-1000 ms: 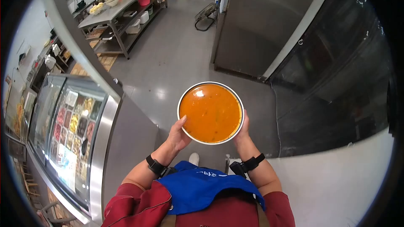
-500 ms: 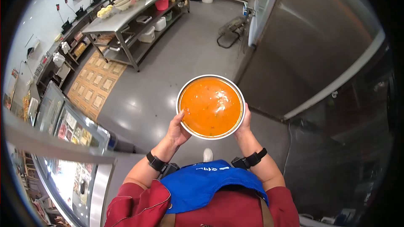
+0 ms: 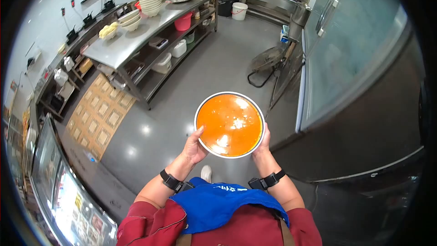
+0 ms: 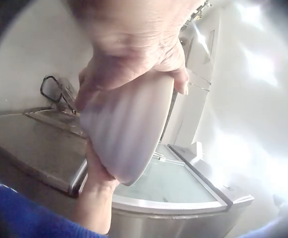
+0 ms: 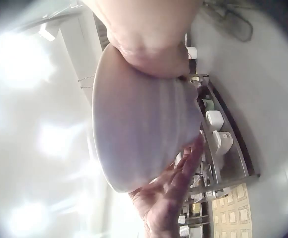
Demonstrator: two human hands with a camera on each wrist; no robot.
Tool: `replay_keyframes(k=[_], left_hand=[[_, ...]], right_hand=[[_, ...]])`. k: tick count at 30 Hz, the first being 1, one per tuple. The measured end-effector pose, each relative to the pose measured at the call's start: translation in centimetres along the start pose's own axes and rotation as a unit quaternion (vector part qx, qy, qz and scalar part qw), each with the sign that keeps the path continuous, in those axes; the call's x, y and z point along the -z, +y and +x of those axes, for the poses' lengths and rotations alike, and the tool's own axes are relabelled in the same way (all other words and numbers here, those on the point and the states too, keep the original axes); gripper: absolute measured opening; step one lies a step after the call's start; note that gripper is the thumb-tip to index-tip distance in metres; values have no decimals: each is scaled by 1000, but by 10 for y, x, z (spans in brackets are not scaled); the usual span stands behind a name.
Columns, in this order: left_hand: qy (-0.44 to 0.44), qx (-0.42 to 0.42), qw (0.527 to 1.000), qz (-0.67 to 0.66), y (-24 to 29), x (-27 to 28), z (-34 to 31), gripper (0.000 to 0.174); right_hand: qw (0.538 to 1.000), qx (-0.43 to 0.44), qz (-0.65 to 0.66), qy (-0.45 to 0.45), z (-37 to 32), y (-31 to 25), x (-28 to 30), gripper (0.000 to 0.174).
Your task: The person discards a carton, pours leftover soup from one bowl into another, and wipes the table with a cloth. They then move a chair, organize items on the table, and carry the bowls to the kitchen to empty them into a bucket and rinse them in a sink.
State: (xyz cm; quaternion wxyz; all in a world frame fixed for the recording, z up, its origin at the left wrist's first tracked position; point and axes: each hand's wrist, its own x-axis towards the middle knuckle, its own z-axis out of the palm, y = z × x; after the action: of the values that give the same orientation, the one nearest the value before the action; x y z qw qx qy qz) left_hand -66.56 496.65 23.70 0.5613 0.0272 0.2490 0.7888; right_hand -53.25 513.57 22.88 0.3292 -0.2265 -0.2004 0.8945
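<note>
A round white bowl [image 3: 230, 125] full of orange soup is held level in front of the body. The left hand [image 3: 195, 148] grips its left side, thumb over the rim and fingers beneath. On the right side the right hand [image 3: 262, 143] holds the wall, its fingers mostly hidden under the bowl. From the left wrist, the pale outer wall of the bowl [image 4: 129, 129] shows between the near left hand [image 4: 134, 54] and the other hand. The right wrist view has the bowl's side [image 5: 139, 114] against the right hand [image 5: 146, 39], with left fingers spread below.
A steel table [image 3: 104, 52] with stacked bowls [image 3: 150, 5] stands ahead left. A patterned mat [image 3: 98, 114] lies beside it. Glass-doored cabinets [image 3: 353, 41] are on the right, a floor fan [image 3: 266, 61] near them. A glass display case [image 3: 75, 205] is at lower left.
The view has shifted forward and turned right; the table is nearer and the glass-doored cabinet has come into view. Both hands keep their hold on the bowl, which stays level.
</note>
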Motion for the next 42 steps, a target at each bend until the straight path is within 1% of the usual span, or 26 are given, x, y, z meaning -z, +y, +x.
replay_keyframes(k=[3, 5, 9, 11, 13, 14, 17, 20, 23, 24, 25, 27, 28, 29, 31, 32, 35, 36, 37, 40, 42], left_hand=[[-3, 16, 1000, 3, 40, 0, 73, 57], [-4, 28, 1000, 10, 63, -5, 119, 57], [-22, 16, 999, 24, 102, -12, 217, 59], [-24, 9, 999, 31, 114, -13, 270, 59], [-6, 20, 1000, 21, 126, -11, 318, 60], [-6, 2, 1000, 22, 130, -13, 343, 59], [6, -5, 1000, 18, 147, -23, 414, 59], [9, -4, 1000, 12, 168, -31, 488, 57], [9, 0, 1000, 6, 189, -31, 565, 55], [30, -2, 1000, 10, 197, -39, 589, 55], [16, 10, 1000, 8, 205, -42, 617, 55], [22, 44, 999, -1, 222, -38, 668, 57], [-5, 59, 998, 1, 233, -40, 693, 59], [-18, 73, 997, 2, 242, -43, 724, 59], [-16, 53, 998, 21, 259, -53, 774, 60], [-29, 53, 998, 30, 269, -59, 800, 61], [-39, 75, 996, 28, 295, -62, 878, 61], [-35, 78, 996, 26, 304, -65, 905, 60], [-34, 88, 995, 29, 311, -68, 931, 60], [-31, 99, 994, 30, 325, -85, 1009, 58], [-58, 106, 992, 29, 331, -90, 1060, 57]], right_hand=[[999, 17, 24, -13, 77, -5, -13, 47], [999, 26, 33, 21, 124, -14, -28, 45], [999, 25, 39, 15, 230, -34, -38, 44], [998, 6, 66, 13, 284, -45, -38, 43], [998, 2, 59, 17, 331, -61, -49, 42], [999, 0, 49, 10, 354, -73, -57, 42], [999, -18, 42, 8, 425, -101, -69, 41], [999, -3, 24, 45, 495, -125, -79, 41], [999, -9, 28, 37, 565, -149, -92, 42], [999, -2, 29, 23, 589, -157, -97, 42], [999, 8, 48, 23, 616, -162, -95, 41], [998, 31, 42, 45, 676, -166, -74, 40], [995, 40, 41, 83, 694, -176, -86, 35], [994, 58, 41, 89, 717, -184, -93, 35], [993, 56, 57, 90, 759, -198, -106, 36], [993, 60, 74, 75, 786, -204, -105, 36], [990, 87, 50, 104, 848, -225, -121, 36], [988, 70, 75, 117, 874, -233, -123, 36], [986, 74, 80, 125, 897, -241, -124, 36], [987, 85, 72, 115, 963, -276, -132, 35], [989, 84, 59, 109, 1008, -297, -133, 36]])
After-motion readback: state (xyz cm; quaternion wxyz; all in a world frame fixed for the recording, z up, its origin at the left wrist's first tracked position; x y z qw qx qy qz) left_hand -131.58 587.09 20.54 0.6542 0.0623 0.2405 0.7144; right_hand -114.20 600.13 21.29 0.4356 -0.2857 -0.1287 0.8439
